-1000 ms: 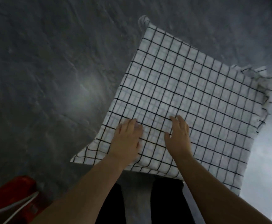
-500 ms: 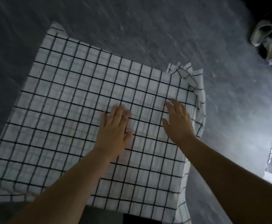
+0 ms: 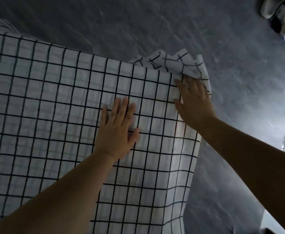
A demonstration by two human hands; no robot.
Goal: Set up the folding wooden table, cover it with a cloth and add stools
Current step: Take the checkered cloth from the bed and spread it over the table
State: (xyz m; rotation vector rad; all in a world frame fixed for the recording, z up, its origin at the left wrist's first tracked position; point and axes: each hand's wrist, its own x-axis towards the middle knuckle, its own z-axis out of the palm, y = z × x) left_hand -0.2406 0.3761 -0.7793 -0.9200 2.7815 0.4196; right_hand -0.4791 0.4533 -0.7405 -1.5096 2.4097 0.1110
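- The checked cloth (image 3: pixel 57 105) spreads flat across the left and centre of the frame, its upper-right corner bunched.
- Left hand (image 3: pixel 117 130) lies flat on it mid-frame, fingers spread.
- Right hand (image 3: pixel 193 103) presses open-palmed beside the crumpled corner, at the cloth's right edge.

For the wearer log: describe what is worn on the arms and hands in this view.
Nothing is worn. Both forearms are bare as far as the frame shows, with no sleeve in view. The left hand and right hand carry no glove, ring, watch or bracelet that can be seen.
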